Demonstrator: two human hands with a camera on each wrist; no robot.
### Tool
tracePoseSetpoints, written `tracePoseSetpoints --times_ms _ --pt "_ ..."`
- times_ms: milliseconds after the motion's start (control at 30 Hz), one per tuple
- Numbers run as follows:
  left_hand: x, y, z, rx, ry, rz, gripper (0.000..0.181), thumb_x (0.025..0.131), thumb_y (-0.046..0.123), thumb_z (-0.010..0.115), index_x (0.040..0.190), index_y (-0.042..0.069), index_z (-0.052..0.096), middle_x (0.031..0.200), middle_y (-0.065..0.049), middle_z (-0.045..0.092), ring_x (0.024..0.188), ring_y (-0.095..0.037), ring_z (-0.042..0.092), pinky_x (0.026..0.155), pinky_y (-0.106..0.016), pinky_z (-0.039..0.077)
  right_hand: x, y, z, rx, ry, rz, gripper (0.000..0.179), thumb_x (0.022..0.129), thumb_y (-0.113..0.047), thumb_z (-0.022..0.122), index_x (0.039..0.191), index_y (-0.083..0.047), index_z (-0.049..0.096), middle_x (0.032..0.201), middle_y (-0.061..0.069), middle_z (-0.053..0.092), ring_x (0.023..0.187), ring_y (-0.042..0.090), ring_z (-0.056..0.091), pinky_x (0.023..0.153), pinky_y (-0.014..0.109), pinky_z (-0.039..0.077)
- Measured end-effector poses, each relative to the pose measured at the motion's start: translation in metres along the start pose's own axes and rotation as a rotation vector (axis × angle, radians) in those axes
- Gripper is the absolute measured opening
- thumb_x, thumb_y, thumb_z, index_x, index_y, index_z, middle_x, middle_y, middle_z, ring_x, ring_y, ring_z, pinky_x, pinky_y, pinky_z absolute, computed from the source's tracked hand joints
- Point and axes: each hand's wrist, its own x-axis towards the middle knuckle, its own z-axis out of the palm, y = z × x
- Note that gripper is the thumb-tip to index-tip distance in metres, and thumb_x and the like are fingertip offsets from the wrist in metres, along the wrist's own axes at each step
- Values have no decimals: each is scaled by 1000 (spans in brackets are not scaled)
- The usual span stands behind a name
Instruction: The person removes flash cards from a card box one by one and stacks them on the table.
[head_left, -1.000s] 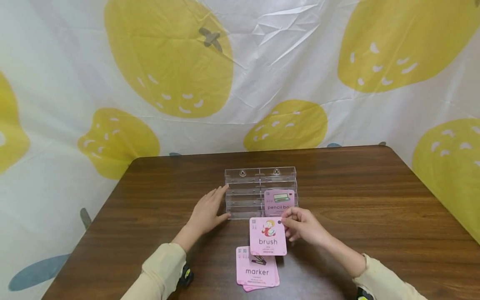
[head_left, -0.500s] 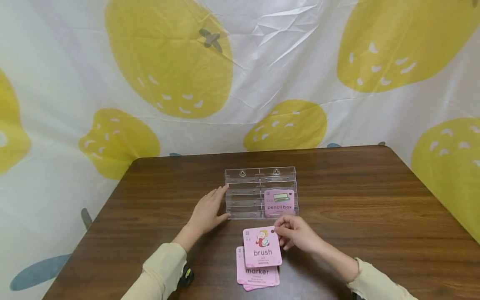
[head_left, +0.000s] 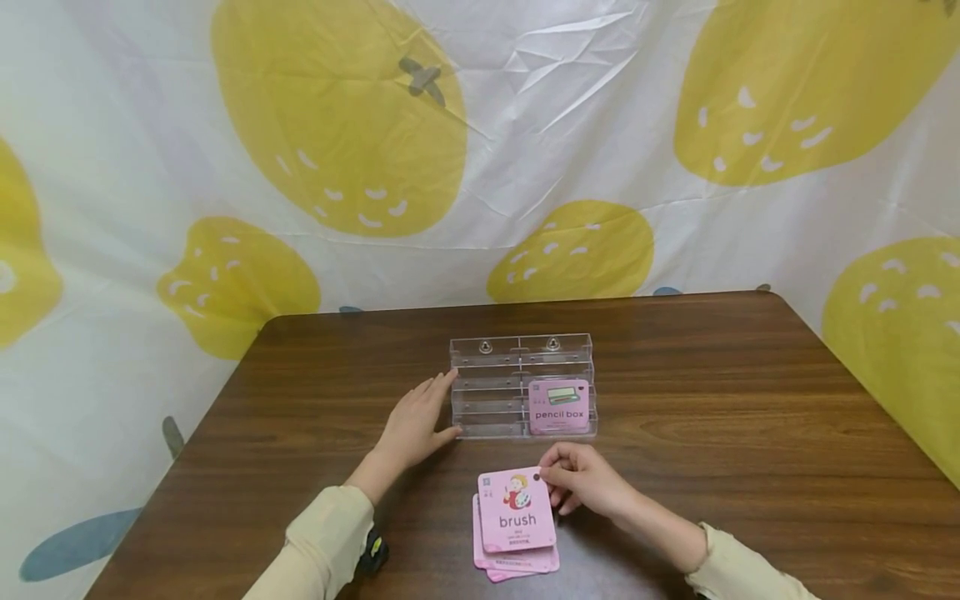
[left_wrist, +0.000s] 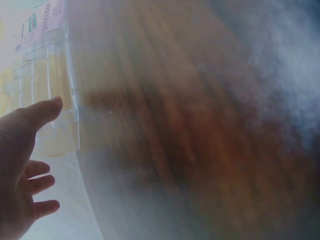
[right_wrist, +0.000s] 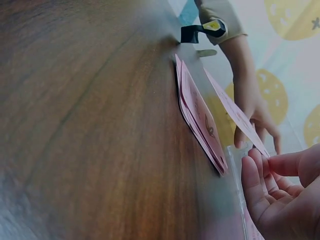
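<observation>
My right hand (head_left: pixel 588 479) pinches a pink "brush" flash card (head_left: pixel 517 521) by its upper right corner. In the right wrist view that card hangs a little above a small stack of pink cards (right_wrist: pixel 197 115), apart from it. My left hand (head_left: pixel 412 421) touches the left side of a clear plastic card rack (head_left: pixel 487 431), thumb at the lower corner and fingers spread straight higher up. A pink "pencil box" card (head_left: pixel 558 407) stands in the rack's bottom right pocket. The left wrist view also shows the thumb (left_wrist: pixel 47 111) against the rack's edge.
Everything lies on a dark brown wooden table (head_left: pixel 720 400) with rounded far corners. Behind it hangs a white cloth (head_left: pixel 540 108) printed with yellow lemons. A black band (head_left: pixel 372 552) is at my left wrist.
My right hand has moved toward me and to the left with the brush card, from just in front of the rack to over the card stack. The left hand has kept still.
</observation>
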Motion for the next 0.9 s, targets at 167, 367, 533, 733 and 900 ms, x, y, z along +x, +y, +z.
tracePoseSetpoints --times_ms 167,367,533,733,900 --pt "0 -1 1 1 3 2 84 76 34 72 142 9 26 137 -20 41 124 -35 40 100 -49 33 0 2 1 5 6 9 18 87 -5 53 95 12 51 67 2 55 58 11 54 48 21 49" --pt "0 -1 2 4 7 5 85 75 34 72 142 10 25 137 -19 40 124 -35 40 100 -49 34 0 5 1 15 7 26 19 87 -5 54 95 11 52 66 3 55 58 11 55 48 22 50" --pt "0 -1 2 6 9 6 86 75 34 73 142 10 25 137 -18 41 124 -34 40 100 -49 34 0 7 2 13 4 34 18 88 -5 54 96 11 52 66 3 55 58 11 55 47 23 50" --pt "0 -2 3 8 9 10 86 75 34 72 142 10 25 137 -19 41 124 -34 40 99 -49 35 -1 9 2 15 -9 50 17 88 -6 54 96 10 52 66 3 56 57 11 56 46 21 48" --pt "0 -2 2 -3 13 13 85 75 34 73 142 10 26 137 -19 41 124 -34 40 99 -49 35 -3 10 2 -18 -6 54 16 87 -7 54 94 8 53 65 4 57 55 10 56 43 19 45"
